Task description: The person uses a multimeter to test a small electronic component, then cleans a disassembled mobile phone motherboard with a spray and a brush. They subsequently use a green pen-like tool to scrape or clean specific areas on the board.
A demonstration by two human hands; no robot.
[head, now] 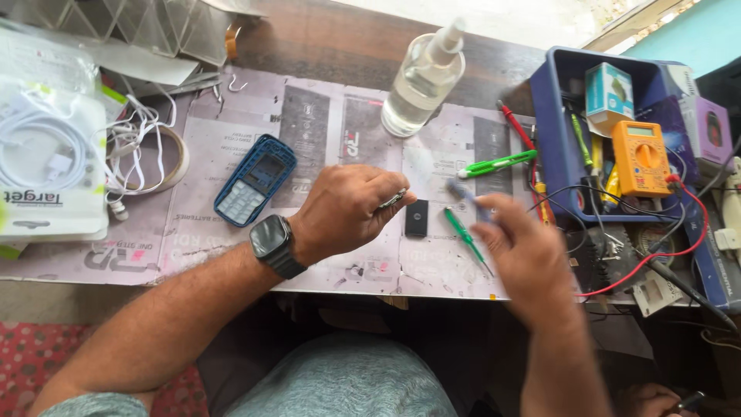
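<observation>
My left hand [347, 208] is closed in a fist over the work mat, pinching a small metal tool, probably tweezers [392, 198], whose tip sticks out toward a small black rectangular part [417, 218] on the mat. A black watch [272, 244] sits on that wrist. My right hand [525, 255] is blurred by motion and holds a thin blue-handled tool [463, 193] just right of the black part. A green screwdriver [467, 238] lies on the mat between the two hands. A blue phone housing with a keypad [255, 179] lies to the left.
A clear spray bottle [421, 81] lies at the back. A blue tray [556, 139] on the right holds an orange multimeter [642, 157], small boxes and wires. A green-handled knife [498, 164], red probe leads [679, 239], a tape roll [174, 158] and white cables in packaging [46, 147] lie around.
</observation>
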